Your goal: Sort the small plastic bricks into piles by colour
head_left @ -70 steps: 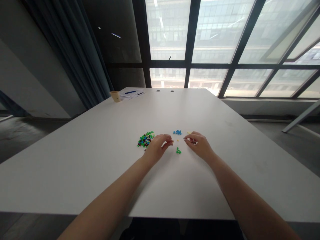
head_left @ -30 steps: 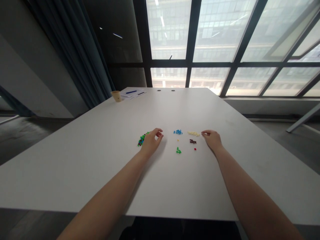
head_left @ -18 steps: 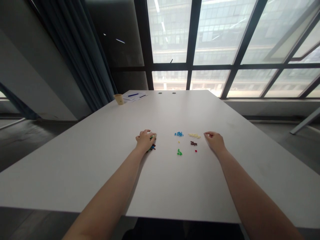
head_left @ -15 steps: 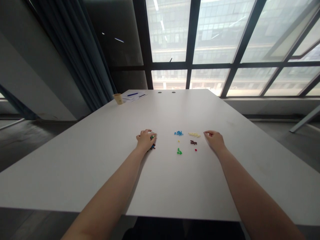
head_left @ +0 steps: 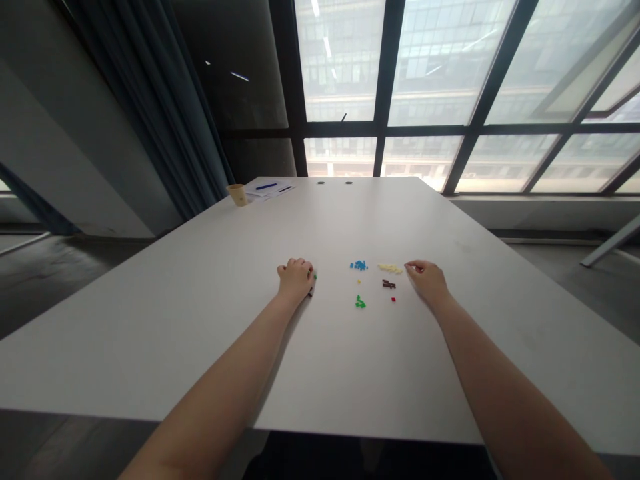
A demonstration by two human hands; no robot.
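My left hand (head_left: 296,277) rests on the table with its fingers curled over small mixed pieces. A green piece (head_left: 315,276) and a dark piece (head_left: 311,293) peek out at its right edge; the others are hidden under the hand. My right hand (head_left: 426,277) is in a pinch just right of a row of cream pieces (head_left: 389,269); what it may hold is too small to name. Between the hands lie blue pieces (head_left: 359,265), one yellow piece (head_left: 359,281), green pieces (head_left: 360,303), brown bars (head_left: 389,284) and one red piece (head_left: 393,299).
The white table (head_left: 320,373) reaches toward the windows. A paper cup (head_left: 237,195) stands at its far left edge, beside papers (head_left: 265,194) with a blue pen (head_left: 266,186) and a darker pen (head_left: 285,189). A dark curtain (head_left: 150,107) hangs behind on the left.
My left hand has shifted slightly right and covers more of the mixed pieces. My right hand has edged left, nearer the cream pieces. The sorted pieces look unchanged.
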